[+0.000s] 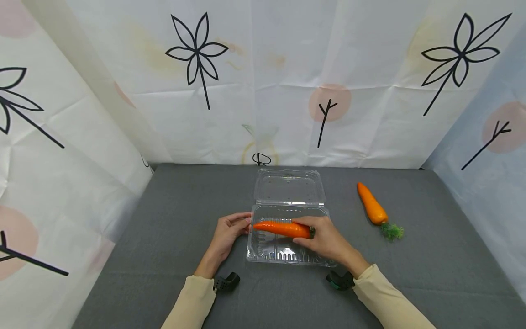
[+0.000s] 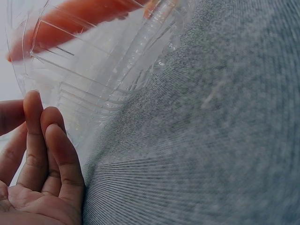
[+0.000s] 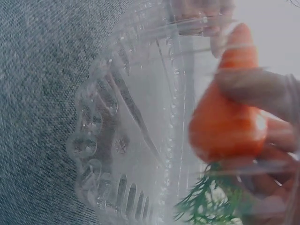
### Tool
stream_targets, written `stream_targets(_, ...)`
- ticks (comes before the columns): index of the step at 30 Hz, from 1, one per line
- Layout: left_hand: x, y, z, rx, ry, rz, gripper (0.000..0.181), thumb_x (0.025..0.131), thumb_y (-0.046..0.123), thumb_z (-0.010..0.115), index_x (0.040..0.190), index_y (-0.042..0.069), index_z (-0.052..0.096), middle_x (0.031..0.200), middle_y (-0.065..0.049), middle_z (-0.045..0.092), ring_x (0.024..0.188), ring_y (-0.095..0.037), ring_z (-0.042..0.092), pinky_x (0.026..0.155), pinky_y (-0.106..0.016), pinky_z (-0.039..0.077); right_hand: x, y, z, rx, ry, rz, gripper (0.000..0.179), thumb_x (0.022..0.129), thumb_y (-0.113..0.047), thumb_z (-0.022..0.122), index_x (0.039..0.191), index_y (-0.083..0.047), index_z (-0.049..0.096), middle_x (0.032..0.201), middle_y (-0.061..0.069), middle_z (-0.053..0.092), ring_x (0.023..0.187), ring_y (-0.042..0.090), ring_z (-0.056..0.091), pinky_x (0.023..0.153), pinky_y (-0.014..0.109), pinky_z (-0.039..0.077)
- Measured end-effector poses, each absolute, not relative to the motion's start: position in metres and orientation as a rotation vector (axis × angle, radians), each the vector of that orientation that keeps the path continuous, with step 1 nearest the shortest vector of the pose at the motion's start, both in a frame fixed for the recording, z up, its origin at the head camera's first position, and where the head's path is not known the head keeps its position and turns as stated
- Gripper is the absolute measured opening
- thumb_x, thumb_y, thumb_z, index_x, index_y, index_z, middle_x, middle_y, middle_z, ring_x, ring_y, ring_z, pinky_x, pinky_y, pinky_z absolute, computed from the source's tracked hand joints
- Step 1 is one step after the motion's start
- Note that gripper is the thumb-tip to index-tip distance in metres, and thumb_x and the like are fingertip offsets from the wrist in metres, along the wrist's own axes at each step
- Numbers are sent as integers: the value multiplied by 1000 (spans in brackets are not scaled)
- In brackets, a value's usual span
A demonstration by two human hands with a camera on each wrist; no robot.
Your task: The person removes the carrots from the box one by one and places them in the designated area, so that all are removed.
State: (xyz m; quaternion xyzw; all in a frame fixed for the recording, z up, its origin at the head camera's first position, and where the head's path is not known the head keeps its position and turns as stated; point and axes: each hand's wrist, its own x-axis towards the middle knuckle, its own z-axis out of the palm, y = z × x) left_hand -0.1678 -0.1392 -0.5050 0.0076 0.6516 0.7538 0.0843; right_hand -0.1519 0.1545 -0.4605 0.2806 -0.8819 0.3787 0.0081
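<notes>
An orange carrot with a green top lies level over the base of a clear plastic clamshell container. My right hand grips its thick end between thumb and fingers, and the thin tip points left. In the right wrist view, the carrot shows green fronds below the fingers. At the container's left rim, my left hand pinches the edge with its fingertips. Through the clear wall in the left wrist view, the carrot appears above my left hand.
To the right on the grey table lies a second carrot with a green leafy top. The container's lid is folded back toward the patterned white curtain. Curtains also stand at both sides.
</notes>
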Motion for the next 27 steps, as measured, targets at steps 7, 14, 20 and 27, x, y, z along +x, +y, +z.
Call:
stream_targets(7, -167, -139, -505, 27, 1924, 2272, 30, 98, 4, 66, 124, -12, 66, 88, -8, 74, 75, -14, 68, 72, -28, 57, -150, 158, -459, 823, -2578, 1406, 53, 77, -8, 89, 126, -3, 71, 122, 10, 71, 109, 29, 68, 88, 45, 56)
stream_targets(14, -168, -139, -506, 38, 1918, 2280, 31, 98, 5, 67, 124, -13, 65, 87, -7, 73, 75, -13, 67, 71, -27, 56, -149, 160, -454, 812, -2430, 1539, 51, 79, -4, 87, 127, -2, 71, 121, 12, 71, 107, 26, 69, 85, 35, 57)
stream_targets(20, -168, -139, -505, 38, 1922, 2279, 32, 98, 5, 67, 124, -13, 65, 85, -5, 73, 75, -13, 66, 71, -27, 56, -148, 164, -443, 838, -2281, 1628, 50, 77, 8, 84, 124, 4, 70, 119, 18, 71, 104, 16, 68, 82, 27, 57)
stream_targets(27, -168, -139, -505, 37, 1921, 2281, 32, 98, 5, 67, 124, -13, 65, 90, -9, 73, 75, -13, 67, 71, -27, 56, -148, 178, -429, 772, -2215, 1651, 51, 75, 14, 82, 124, 5, 70, 120, 22, 70, 109, 9, 65, 87, 21, 54)
